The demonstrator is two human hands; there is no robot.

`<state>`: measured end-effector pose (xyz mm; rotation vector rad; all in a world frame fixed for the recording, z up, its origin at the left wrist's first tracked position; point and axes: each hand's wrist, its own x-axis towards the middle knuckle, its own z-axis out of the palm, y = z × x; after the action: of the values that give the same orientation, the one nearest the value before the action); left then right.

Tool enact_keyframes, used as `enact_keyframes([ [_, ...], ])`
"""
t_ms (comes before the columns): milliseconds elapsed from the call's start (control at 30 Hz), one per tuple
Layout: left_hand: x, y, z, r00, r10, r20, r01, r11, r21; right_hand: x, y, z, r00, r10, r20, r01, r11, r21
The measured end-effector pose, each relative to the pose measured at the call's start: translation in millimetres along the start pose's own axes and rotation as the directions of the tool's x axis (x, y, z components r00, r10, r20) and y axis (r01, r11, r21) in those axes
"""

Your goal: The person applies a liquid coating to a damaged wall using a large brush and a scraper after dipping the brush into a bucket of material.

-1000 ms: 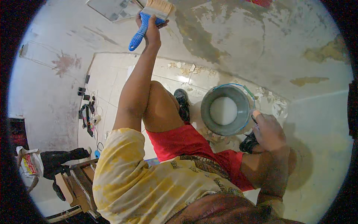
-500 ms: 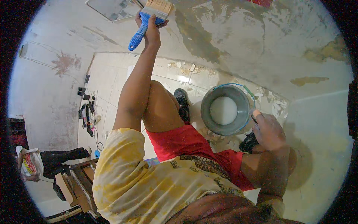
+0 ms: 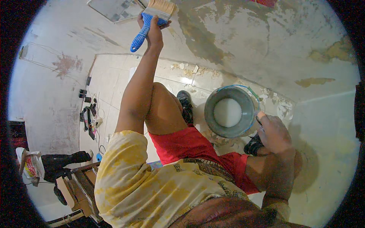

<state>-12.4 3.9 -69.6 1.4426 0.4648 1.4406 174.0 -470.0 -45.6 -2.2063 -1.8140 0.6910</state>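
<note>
My left hand (image 3: 154,32) grips a wide paintbrush (image 3: 140,37) with a blue textured handle and pale bristles, raised against the upper part of the view near the wall. My right hand (image 3: 273,133) is curled just right of a grey bucket (image 3: 211,114) that has white liquid in its bottom and a thin blue handle. A small pale, dark-marked item or fingertip shows at the front of that hand; what it holds, if anything, I cannot make out. My knees are bent, with dark shoes beside the bucket.
Stained, patched walls (image 3: 243,38) surround the tiled floor (image 3: 118,66). Peeled flakes (image 3: 195,69) lie along the wall's foot. Cables and black items (image 3: 89,117) lie at left. A wooden furniture piece (image 3: 76,190), dark trousers (image 3: 64,159) and a white bag (image 3: 30,167) are at lower left.
My left hand and the brush have shifted very slightly left. Everything else looks the same.
</note>
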Motion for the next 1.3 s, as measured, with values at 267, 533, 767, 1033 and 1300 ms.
enact_keyframes([
  [267, 0.1, 1.6, 2.0, 1.0, -0.007, -0.002, 0.007, 1.0, 0.001, 0.2, 2.4, 1.2, 1.0, 0.001, 0.018, -0.001, 1.0, 0.014],
  [533, -0.6, 7.1, 3.7, 1.0, 0.017, -0.011, -0.016, 1.0, 0.016, 2.1, -1.7, -2.2, 0.998, 0.029, 0.054, -0.029, 1.0, -0.001],
  [767, -3.0, 11.1, 14.5, 0.987, 0.128, -0.094, -0.126, 0.992, 0.022, 0.8, 2.9, 1.9, 0.999, 0.03, 0.029, -0.03, 1.0, -0.005],
  [1033, -11.7, 35.8, 64.0, 0.92, 0.386, -0.066, -0.364, 0.906, 0.217, 3.3, 0.3, 0.5, 0.999, 0.03, 0.025, -0.03, 0.999, -0.02],
  [1300, -17.3, 37.5, 86.4, 0.877, 0.479, 0.044, -0.44, 0.762, 0.475, 4.2, 4.3, 2.6, 0.998, -0.064, -0.025, 0.064, 0.998, -0.022],
])
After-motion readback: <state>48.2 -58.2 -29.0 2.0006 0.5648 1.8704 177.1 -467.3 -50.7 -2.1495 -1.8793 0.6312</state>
